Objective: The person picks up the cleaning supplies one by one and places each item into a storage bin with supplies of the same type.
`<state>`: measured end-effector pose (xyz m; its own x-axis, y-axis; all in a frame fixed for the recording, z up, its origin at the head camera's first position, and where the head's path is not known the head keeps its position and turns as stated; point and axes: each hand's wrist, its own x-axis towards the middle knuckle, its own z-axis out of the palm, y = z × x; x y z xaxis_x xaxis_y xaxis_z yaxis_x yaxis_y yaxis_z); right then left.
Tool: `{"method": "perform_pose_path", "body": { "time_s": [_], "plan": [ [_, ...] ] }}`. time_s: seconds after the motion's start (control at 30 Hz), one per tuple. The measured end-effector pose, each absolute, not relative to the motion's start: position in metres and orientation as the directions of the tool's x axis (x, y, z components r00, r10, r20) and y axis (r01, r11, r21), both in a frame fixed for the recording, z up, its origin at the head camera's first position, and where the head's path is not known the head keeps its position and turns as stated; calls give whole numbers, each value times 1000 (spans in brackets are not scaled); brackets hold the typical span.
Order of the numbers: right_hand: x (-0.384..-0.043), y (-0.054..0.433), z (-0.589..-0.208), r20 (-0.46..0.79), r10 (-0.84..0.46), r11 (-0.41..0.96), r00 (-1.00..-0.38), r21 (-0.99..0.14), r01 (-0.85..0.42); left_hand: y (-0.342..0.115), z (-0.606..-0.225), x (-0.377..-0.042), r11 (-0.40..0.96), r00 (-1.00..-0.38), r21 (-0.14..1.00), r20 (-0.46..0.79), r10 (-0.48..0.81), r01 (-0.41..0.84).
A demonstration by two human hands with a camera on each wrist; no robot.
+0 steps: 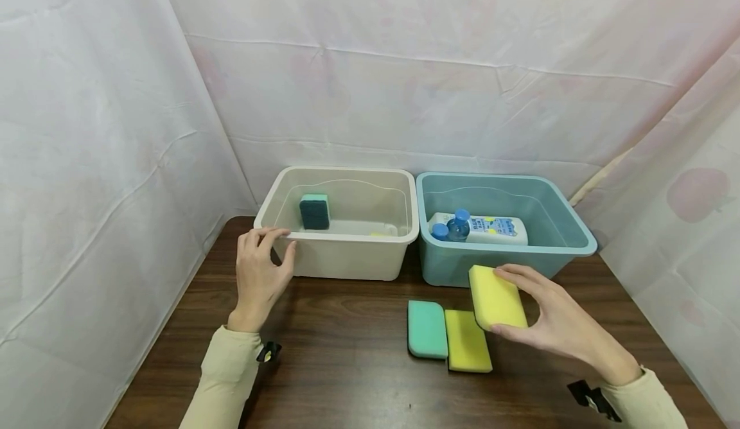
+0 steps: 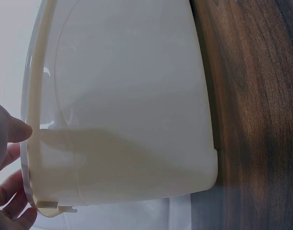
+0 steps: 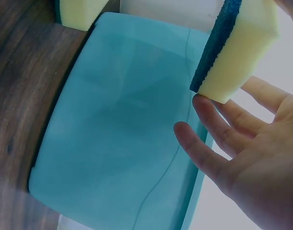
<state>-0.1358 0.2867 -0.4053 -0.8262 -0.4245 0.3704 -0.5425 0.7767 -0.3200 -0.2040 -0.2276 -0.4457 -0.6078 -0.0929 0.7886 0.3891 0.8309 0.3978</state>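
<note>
My left hand (image 1: pixel 261 276) is at the front left corner of the cream bin (image 1: pixel 341 259). Its fingers reach over the rim and the thumb lies along the outer wall, gripping the edge, as the left wrist view also shows. Above the table, before the blue bin (image 1: pixel 480 263), my right hand (image 1: pixel 555 313) holds a yellow sponge (image 1: pixel 498 297) between thumb and fingers. A dark scouring layer (image 3: pixel 216 48) backs that sponge in the right wrist view. Below it on the wooden table lie a green sponge (image 1: pixel 427 329) and a second yellow sponge (image 1: pixel 467 342), side by side.
Inside the cream bin a green sponge with a dark face (image 1: pixel 315 212) stands against the wall; a bit of yellow shows near the front rim. The blue bin holds a white labelled bottle (image 1: pixel 503 230) and two blue-capped bottles (image 1: pixel 459 227). White curtains (image 1: pixel 370 95) enclose the table.
</note>
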Motion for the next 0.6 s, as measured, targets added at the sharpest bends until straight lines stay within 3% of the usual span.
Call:
{"method": "perform_pose_path", "body": {
  "time_s": [0.6],
  "plan": [
    [-140,277,-392,359,-449,763,-818,-323,-560,-228,-447,-205,831,-608,402,788,-99,385]
  ]
}}
